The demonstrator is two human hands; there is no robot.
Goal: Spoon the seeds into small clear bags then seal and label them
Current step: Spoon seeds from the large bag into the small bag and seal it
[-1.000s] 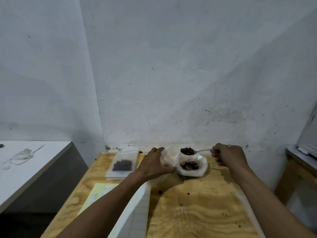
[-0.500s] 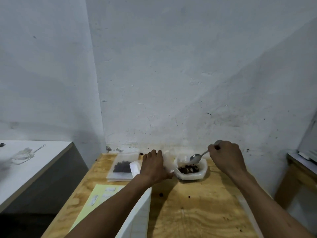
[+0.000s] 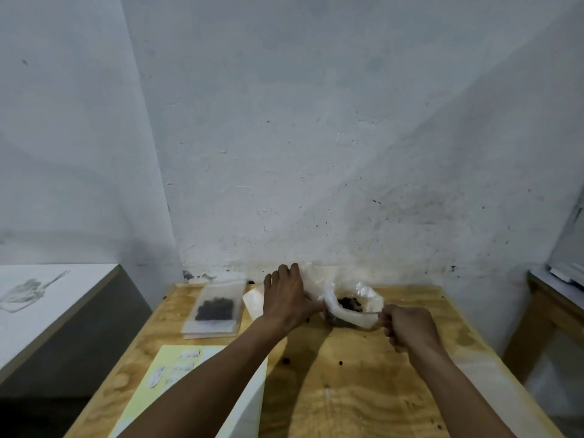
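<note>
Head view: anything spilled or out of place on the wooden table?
Yes. A few dark seeds lie loose on the bare wooden table, nearer the camera than the seed container, outside any bag. They look spilled. The filled bag lies flat to the left.

Single head-worn wide-angle view, looking forward and slightly down. A plaster wall (image 3: 316, 121) fills the upper two-thirds of the frame; the wooden table (image 3: 363, 390) occupies the lower centre, near the camera, forearms entering from below.
</note>
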